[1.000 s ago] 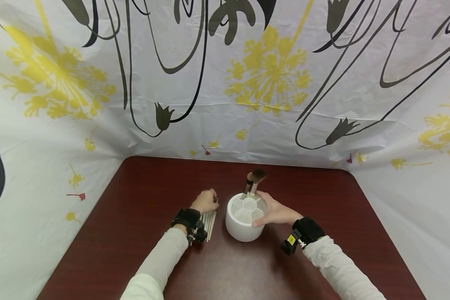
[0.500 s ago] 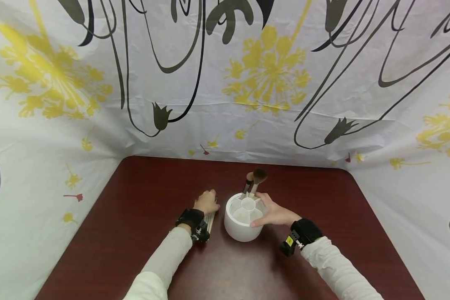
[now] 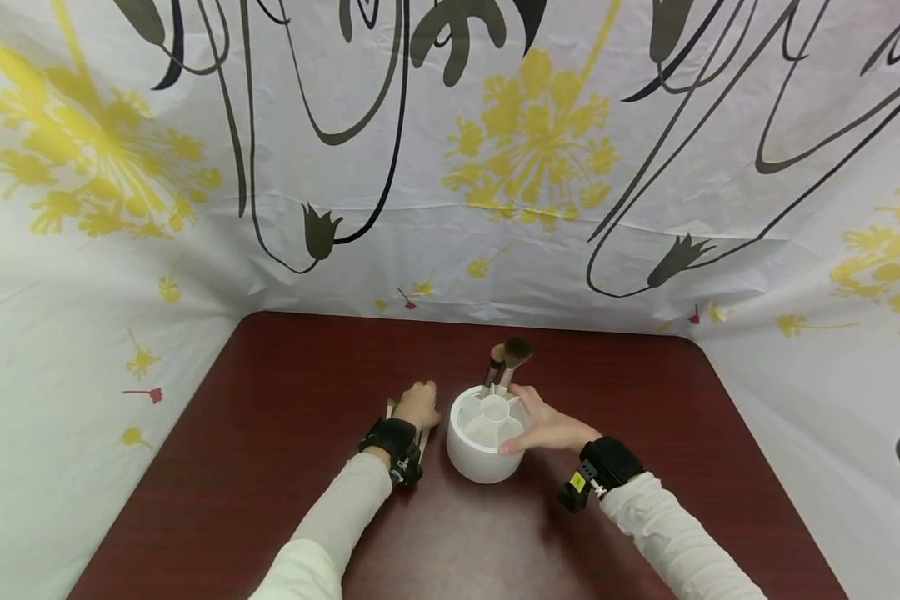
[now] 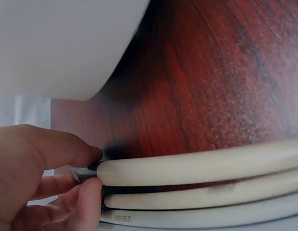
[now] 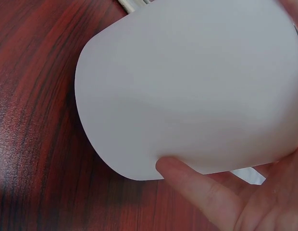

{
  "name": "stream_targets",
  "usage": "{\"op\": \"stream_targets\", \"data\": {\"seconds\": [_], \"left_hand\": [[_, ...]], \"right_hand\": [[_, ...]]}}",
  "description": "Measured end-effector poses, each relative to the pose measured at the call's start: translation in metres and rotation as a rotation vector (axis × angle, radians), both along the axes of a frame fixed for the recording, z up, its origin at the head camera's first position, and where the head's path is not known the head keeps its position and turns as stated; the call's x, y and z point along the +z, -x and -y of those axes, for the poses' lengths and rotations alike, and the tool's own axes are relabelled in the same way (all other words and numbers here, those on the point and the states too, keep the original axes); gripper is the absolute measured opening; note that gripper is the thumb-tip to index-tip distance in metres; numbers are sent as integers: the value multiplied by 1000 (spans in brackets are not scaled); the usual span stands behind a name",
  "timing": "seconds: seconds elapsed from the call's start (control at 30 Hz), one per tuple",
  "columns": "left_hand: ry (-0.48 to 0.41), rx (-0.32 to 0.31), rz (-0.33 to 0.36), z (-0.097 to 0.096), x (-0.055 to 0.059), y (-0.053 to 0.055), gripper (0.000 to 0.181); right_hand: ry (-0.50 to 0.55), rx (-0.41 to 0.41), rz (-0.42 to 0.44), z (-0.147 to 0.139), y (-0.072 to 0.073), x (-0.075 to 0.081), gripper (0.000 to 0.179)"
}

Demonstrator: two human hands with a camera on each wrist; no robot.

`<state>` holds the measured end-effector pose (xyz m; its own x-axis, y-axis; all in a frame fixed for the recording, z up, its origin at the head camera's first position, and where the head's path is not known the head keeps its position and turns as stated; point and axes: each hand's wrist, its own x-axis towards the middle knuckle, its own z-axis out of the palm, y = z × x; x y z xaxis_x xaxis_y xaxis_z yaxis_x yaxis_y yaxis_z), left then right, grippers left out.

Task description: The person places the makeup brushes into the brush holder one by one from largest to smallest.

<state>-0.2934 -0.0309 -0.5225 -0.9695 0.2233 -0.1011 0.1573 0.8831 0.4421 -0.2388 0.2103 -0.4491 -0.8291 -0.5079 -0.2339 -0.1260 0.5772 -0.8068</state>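
A round white brush holder [image 3: 480, 460], with divided compartments around a central ring, stands upright on the table. My right hand [image 3: 558, 427] grips it from the right, thumb on the near side and fingers at the far rim. Two makeup brushes, one with a large fluffy head [image 3: 518, 350] and one slimmer [image 3: 497, 357], stand in its far compartments, bristles up. Left of the holder, my left hand [image 3: 417, 406] pinches a makeup brush [image 4: 202, 166] by its dark metal neck, as the left wrist view shows; its bristles are hidden. More pale-handled brushes [image 4: 206, 196] lie beside it.
The dark red-brown wooden table [image 3: 607, 517] has rounded far corners. Patterned white cloth [image 3: 540, 275] hangs behind it and at both sides. Each wrist wears a black strap [image 3: 612, 464] with a small camera.
My left hand has shifted slightly right and now covers more of the loose brushes. The right hand keeps its hold on the holder, and the head view has drifted slightly.
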Motion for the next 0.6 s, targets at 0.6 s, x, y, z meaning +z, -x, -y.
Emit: {"op": "stream_targets", "data": {"seconds": [0.6], "left_hand": [[1, 22, 31, -5, 10, -5, 23]], "right_hand": [[-13, -15, 11, 0, 0, 1, 105]]}}
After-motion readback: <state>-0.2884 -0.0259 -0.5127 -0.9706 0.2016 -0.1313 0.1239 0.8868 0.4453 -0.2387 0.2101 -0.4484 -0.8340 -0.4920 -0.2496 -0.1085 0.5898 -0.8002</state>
